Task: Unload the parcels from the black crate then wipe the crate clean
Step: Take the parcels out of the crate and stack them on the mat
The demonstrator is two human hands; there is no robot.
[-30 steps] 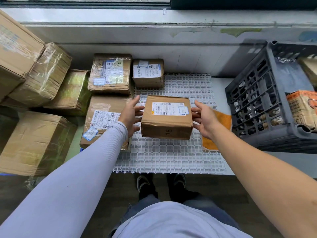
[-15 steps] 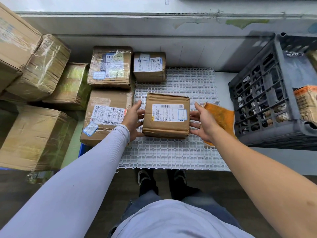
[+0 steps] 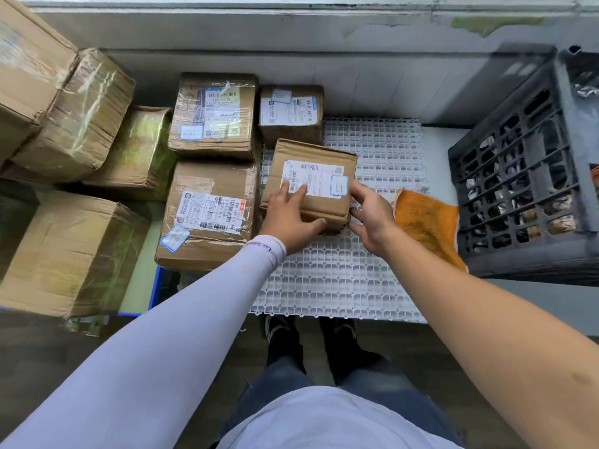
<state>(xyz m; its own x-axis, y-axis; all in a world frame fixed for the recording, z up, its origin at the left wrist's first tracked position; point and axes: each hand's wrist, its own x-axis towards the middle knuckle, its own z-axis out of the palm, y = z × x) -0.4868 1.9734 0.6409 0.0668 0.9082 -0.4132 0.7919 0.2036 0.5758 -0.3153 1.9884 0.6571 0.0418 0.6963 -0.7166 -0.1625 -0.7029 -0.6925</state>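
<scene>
The left hand (image 3: 288, 218) lies on top of a small cardboard parcel (image 3: 311, 183), its fingers (image 3: 299, 192) straight and slightly spread across the white shipping label (image 3: 314, 178), with the thumb stretched along the near edge of the box. The right hand (image 3: 369, 215) meets the parcel's right near corner, fingers loosely bent and touching the side, thumb up by the label's blue-bordered sticker; whether it really grips cannot be told. The parcel sits on a white plastic grid mat (image 3: 356, 280), just in front of a smaller labelled box (image 3: 291, 113) and beside a larger taped box (image 3: 207, 215) whose label shows barcodes and the digits "344" along its edge; other print is too small to read. Behind that lies another taped box (image 3: 214, 113) with several stickers. More brown boxes (image 3: 71, 251) are stacked at the far left. An orange cloth (image 3: 428, 222) lies on the mat just right of the right hand, its far side against the black crate (image 3: 518, 176), which stands at the right edge with packages visible through its slots. The mat is open in front of the parcel and to the right behind the cloth. The left arm wears a pale sleeve (image 3: 194, 319) with small writing at the cuff.
</scene>
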